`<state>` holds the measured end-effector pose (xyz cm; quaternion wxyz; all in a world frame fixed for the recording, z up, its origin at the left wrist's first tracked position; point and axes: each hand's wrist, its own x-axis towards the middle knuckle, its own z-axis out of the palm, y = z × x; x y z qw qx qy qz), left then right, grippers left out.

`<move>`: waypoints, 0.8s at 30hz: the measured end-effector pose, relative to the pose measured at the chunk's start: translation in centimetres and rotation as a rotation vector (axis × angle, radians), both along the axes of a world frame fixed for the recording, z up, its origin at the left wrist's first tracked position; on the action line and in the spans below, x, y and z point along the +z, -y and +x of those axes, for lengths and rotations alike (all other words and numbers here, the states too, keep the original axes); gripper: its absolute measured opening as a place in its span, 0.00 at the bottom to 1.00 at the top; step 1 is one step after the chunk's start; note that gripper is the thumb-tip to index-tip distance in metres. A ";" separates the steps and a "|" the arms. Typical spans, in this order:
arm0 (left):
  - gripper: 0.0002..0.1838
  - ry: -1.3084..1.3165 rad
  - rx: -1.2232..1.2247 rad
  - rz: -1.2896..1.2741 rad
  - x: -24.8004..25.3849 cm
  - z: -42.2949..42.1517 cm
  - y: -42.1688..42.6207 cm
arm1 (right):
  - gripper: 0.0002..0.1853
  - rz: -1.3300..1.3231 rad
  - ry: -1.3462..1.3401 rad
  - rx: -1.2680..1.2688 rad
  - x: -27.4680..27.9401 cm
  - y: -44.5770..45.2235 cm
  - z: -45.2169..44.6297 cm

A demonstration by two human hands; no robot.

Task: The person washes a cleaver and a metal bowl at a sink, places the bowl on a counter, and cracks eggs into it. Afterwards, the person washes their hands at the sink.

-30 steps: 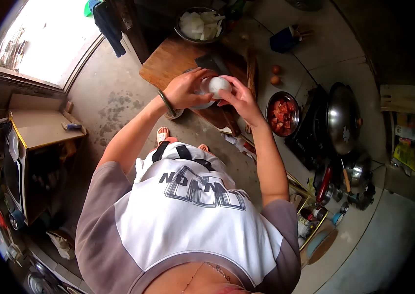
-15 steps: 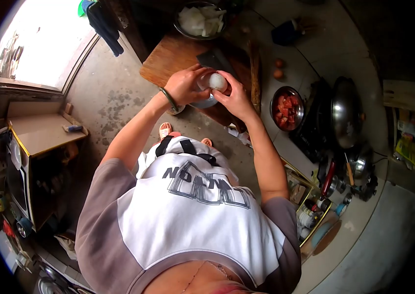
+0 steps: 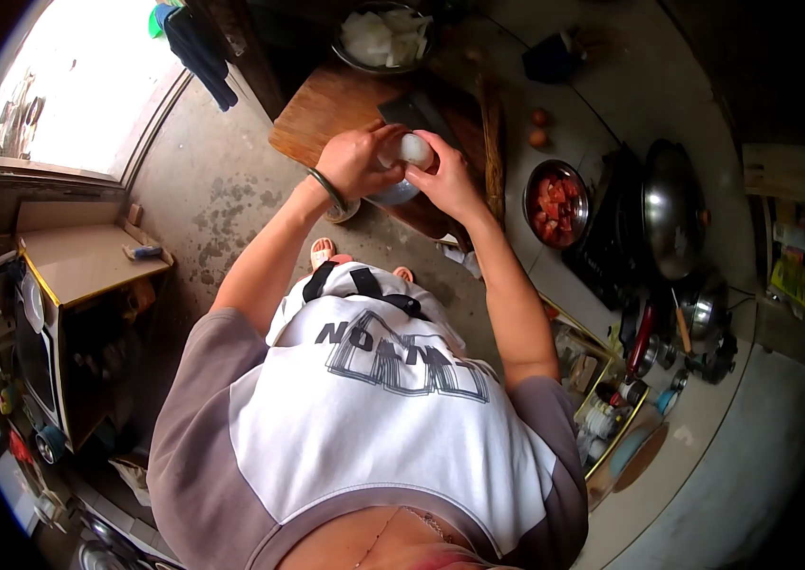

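Note:
A white egg (image 3: pixel 414 149) is held between my two hands above the near edge of a wooden cutting board (image 3: pixel 317 106). My left hand (image 3: pixel 355 161), with a bangle on the wrist, curls round its left side. The fingers of my right hand (image 3: pixel 447 180) close on it from the right. Just below my hands a pale bluish, bowl-like thing (image 3: pixel 395 194) shows in part; my fingers hide the rest. Behind them a dark cleaver blade (image 3: pixel 414 112) lies on the board.
At the board's far end stands a bowl of white slices (image 3: pixel 385 40). To the right are two brown eggs (image 3: pixel 539 138), a metal bowl of cut red tomatoes (image 3: pixel 555 204), a black stove (image 3: pixel 602 214) and a wok lid (image 3: pixel 673 204). A low cabinet (image 3: pixel 89 261) stands left.
Both hands and the egg have shifted slightly left and up in view. The grip on the egg looks much the same.

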<state>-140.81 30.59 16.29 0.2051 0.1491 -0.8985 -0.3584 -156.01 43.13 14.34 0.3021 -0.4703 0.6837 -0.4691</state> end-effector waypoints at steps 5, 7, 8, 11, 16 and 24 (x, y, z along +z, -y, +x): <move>0.29 0.025 0.004 0.003 0.1 0.0 0.0 | 0.27 -0.008 -0.026 -0.008 0.8 0.0 0.3; 0.29 0.020 0.002 0.000 0.1 -0.1 0.0 | 0.27 -0.007 -0.014 -0.009 0.9 0.1 0.3; 0.29 0.022 0.001 0.007 0.1 -0.1 0.0 | 0.27 -0.008 -0.018 -0.010 0.8 0.1 0.3; 0.29 0.032 0.001 0.021 0.1 0.0 0.0 | 0.27 -0.008 -0.018 -0.013 0.3 0.1 0.3; 0.29 0.039 -0.002 0.042 -0.1 -0.1 0.0 | 0.27 0.021 -0.035 -0.021 0.4 0.1 0.3; 0.30 0.036 -0.019 0.037 -0.8 -0.4 0.1 | 0.28 0.056 -0.019 -0.026 0.1 0.0 0.1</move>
